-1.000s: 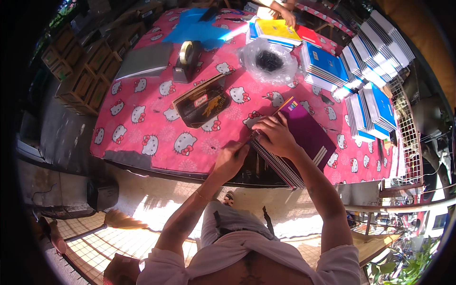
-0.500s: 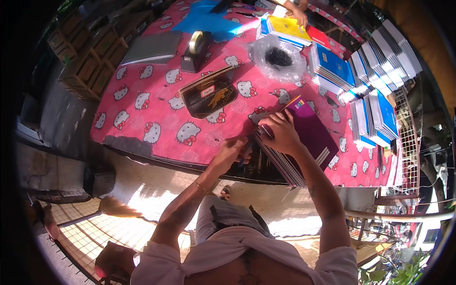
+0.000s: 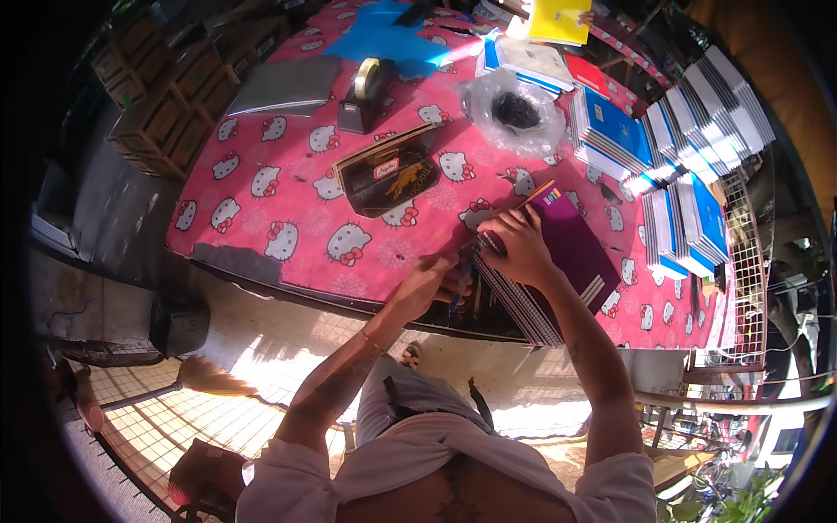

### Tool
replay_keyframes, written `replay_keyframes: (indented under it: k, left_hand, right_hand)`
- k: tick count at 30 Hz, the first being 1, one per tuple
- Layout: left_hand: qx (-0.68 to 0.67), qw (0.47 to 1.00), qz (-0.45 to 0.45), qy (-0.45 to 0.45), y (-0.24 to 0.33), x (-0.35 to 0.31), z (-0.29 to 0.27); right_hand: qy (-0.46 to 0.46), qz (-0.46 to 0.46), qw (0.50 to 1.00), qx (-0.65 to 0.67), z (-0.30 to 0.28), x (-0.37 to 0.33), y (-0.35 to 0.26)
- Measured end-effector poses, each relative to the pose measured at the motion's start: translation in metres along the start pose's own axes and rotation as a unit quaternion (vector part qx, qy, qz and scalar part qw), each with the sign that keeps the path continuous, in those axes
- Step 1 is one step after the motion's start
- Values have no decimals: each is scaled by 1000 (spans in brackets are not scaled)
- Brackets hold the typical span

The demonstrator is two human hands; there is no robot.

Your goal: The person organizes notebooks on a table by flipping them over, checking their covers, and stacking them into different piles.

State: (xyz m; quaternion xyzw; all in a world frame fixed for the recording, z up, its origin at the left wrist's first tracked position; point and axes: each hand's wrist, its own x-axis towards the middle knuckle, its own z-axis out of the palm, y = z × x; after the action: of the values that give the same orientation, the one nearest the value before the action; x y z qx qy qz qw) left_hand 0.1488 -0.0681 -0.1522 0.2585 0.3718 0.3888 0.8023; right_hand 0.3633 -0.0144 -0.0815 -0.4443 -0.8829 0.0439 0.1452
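A: so where's the purple notebook (image 3: 571, 253) sat? and what's being done with it?

B: it's laid near the front edge of the table (image 3: 261, 187), which is covered in a pink cartoon-cat cloth; it's the top of a stack of spiral notebooks (image 3: 523, 309) that overhangs the edge a bit; the right hand (image 3: 516, 247) is pressed flat on its near corner, fingers curled over the edge.

A: and the other hand?

B: the left hand (image 3: 433, 283) is held just beside the stack; its fingers are closed narrow around a blue pen (image 3: 459, 292).

A: anything else up there?

B: a dark open box (image 3: 388, 174) is seen behind the hands; a tape dispenser (image 3: 366, 96) and a clear bag (image 3: 514, 109) are further back; blue notebooks (image 3: 615, 131) are stacked on the right.
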Motion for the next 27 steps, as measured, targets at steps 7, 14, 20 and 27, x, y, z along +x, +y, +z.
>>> replay_keyframes:
  k: [7, 14, 20, 27]
  left_hand:
    - [535, 741, 376, 151, -2, -5, 10]
    - [91, 995, 23, 45, -13, -7, 5]
    - [507, 783, 345, 102, -16, -2, 5]
    - [228, 968, 93, 52, -10, -8, 3]
  right_hand:
    - [-41, 11, 999, 8, -7, 3, -1]
    - [-8, -1, 1000, -2, -2, -1, 3]
    - [7, -6, 1000, 8, 2, 0, 4]
    - [9, -1, 1000, 17, 4, -1, 4]
